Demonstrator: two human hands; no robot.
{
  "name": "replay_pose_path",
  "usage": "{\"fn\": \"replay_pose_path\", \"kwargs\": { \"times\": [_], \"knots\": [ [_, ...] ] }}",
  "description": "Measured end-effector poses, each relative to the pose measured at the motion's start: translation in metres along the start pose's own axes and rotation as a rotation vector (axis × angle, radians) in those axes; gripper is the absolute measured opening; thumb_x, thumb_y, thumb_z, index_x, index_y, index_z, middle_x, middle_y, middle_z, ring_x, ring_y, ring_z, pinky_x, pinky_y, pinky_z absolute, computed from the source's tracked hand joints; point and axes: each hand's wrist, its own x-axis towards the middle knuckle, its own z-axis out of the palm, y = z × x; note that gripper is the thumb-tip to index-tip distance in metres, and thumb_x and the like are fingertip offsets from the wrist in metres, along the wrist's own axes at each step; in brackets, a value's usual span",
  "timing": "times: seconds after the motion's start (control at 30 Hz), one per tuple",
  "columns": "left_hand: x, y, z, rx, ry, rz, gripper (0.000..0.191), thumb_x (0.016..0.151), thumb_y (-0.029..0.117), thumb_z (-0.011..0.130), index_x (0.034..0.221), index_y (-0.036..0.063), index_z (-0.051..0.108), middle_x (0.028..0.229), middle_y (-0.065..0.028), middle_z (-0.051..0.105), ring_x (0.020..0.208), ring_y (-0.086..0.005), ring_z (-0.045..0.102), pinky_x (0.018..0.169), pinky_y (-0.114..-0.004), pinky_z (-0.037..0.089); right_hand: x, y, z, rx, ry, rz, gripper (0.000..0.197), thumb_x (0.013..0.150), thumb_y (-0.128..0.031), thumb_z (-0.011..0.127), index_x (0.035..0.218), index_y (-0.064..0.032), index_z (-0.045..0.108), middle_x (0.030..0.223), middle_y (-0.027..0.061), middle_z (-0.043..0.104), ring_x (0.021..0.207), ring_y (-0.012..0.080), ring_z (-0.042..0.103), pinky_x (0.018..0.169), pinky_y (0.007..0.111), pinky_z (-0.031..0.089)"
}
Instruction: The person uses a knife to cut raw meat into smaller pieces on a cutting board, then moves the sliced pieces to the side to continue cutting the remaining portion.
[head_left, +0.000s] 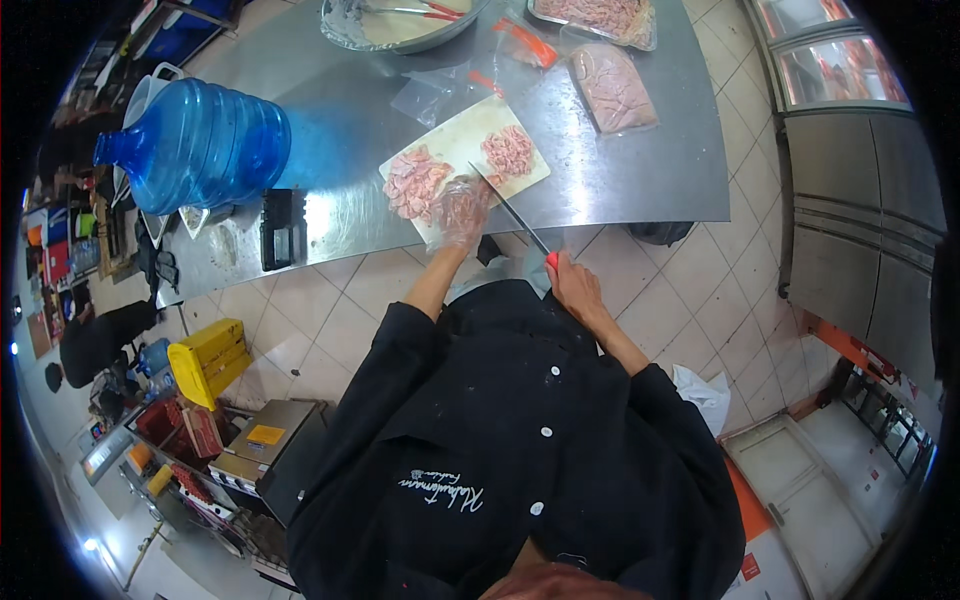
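Observation:
A white cutting board (466, 142) lies tilted at the front edge of the steel table, bearing two heaps of raw meat. The larger pieces (412, 182) are at its left, the finely cut meat (508, 151) at its right. My left hand (459, 210), in a clear plastic glove, rests over the board beside the larger pieces; whether its fingers grip any meat is hidden. My bare right hand (576, 283) is closed on the red handle of a kitchen knife (517, 216). The blade reaches over the board between the two heaps, close to my left fingertips.
A large blue water jug (202, 146) lies on its side at the left of the steel table (345, 210). Behind the board are a metal bowl (427, 43), bagged meat (613, 88) and a tray of meat (600, 19). A person in dark clothes (112, 334) is far left.

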Motion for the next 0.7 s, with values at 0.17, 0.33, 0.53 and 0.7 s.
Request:
{"fn": "replay_pose_path", "kwargs": {
  "times": [0.17,0.33,0.53,0.7],
  "knots": [
    [0.001,-0.009,0.010,-0.112,0.026,-0.007,0.024,0.094,0.027,0.059,0.096,0.0050,0.068,0.098,-0.0170,0.066,0.090,-0.0367,0.063,0.079,-0.048,0.049,0.009,0.000,0.010,0.011,0.016,-0.029,0.037,0.101,-0.039,0.050,0.112,-0.0037,0.048,0.079,0.0285,0.066,0.076,0.0507,0.065,0.068,0.060,0.049],
    [0.005,-0.009,0.013,-0.139,-0.165,-0.060,0.021,0.085,0.015,0.062,0.104,0.0083,0.068,0.109,-0.0157,0.065,0.103,-0.0350,0.061,0.088,-0.048,0.048,0.027,-0.007,0.012,0.065,0.033,-0.040,0.036,0.101,-0.038,0.051,0.110,-0.0030,0.049,0.079,0.0281,0.066,0.075,0.0500,0.065,0.067,0.060,0.050],
    [-0.019,-0.046,0.056,-0.096,0.228,0.149,0.015,0.086,0.016,0.062,0.097,0.0062,0.066,0.099,-0.0164,0.064,0.092,-0.0362,0.063,0.079,-0.049,0.049,0.082,-0.054,0.009,0.102,0.114,-0.150,0.034,0.101,-0.035,0.051,0.104,-0.0017,0.050,0.079,0.0259,0.067,0.075,0.0473,0.066,0.066,0.057,0.051],
    [-0.018,-0.030,0.033,0.018,0.207,0.166,0.017,0.086,0.018,0.062,0.098,0.0068,0.066,0.102,-0.0152,0.066,0.094,-0.0348,0.064,0.081,-0.048,0.051,0.100,-0.058,0.011,0.094,0.169,-0.163,0.033,0.101,-0.035,0.051,0.105,-0.0023,0.051,0.076,0.0251,0.066,0.074,0.0469,0.066,0.064,0.057,0.051]
  ]
}}
